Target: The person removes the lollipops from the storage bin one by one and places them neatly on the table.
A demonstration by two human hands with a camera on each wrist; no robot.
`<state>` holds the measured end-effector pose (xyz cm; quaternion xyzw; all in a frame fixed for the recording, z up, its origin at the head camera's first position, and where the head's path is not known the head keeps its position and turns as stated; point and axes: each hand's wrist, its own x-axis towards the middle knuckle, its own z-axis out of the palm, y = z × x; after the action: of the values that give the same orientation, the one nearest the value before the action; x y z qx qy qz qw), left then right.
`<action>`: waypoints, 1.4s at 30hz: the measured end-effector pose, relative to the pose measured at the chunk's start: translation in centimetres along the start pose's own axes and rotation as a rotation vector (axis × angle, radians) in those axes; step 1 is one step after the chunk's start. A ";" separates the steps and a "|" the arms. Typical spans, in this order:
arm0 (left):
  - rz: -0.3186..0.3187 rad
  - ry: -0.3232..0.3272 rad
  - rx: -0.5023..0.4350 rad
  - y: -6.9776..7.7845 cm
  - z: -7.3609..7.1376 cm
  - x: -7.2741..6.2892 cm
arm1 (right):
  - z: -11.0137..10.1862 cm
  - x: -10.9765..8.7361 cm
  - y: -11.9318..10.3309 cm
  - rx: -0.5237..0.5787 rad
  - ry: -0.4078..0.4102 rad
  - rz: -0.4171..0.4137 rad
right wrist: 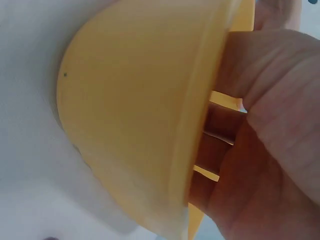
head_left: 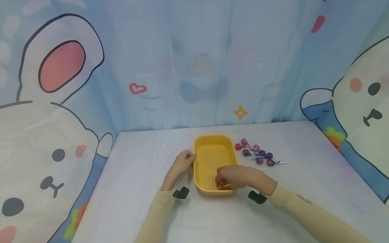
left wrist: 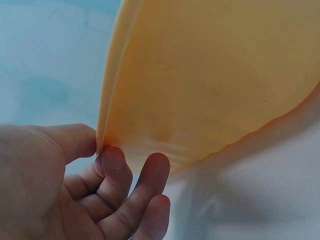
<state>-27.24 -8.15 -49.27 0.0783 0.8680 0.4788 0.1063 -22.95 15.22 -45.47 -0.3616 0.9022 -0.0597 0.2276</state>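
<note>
A yellow tray (head_left: 215,136) stands on the white-covered table. At its left side, my left hand (head_left: 183,163) pinches the rim between thumb and index finger, as the left wrist view shows; the other fingers (left wrist: 155,172) curl loosely beside the wall. My right hand (head_left: 235,176) reaches over the right rim into the tray's near right corner, fingers pointing down. Red-wrapped lollipops (head_left: 223,186) show at its fingertips, one with a white stick. In the right wrist view the tray wall (right wrist: 135,105) hides the fingertips, so I cannot tell whether they grip a lollipop.
Right of the tray lies a loose group of lollipops: red and pink ones (head_left: 237,146) farther back, several dark purple ones (head_left: 268,155) nearer. One lollipop (head_left: 270,162) points its stick rightward. A printed cartoon curtain (head_left: 200,111) borders the table's back and sides.
</note>
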 end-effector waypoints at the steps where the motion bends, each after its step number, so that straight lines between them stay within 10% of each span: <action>1: -0.001 0.000 0.002 0.0 0.0 0.0 | -0.1 -0.1 0.1 0.005 0.013 -0.008; 32: 0.005 0.007 -0.014 0.0 0.1 0.0 | -3.1 -4.4 5.8 0.120 0.375 0.018; 42: -0.016 -0.004 -0.016 0.0 0.1 0.0 | -2.5 -5.0 10.3 0.220 0.445 0.249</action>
<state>-27.25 -8.08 -49.31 0.0716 0.8644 0.4848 0.1125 -27.34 25.98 -44.21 -0.1992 0.9555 -0.2071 0.0674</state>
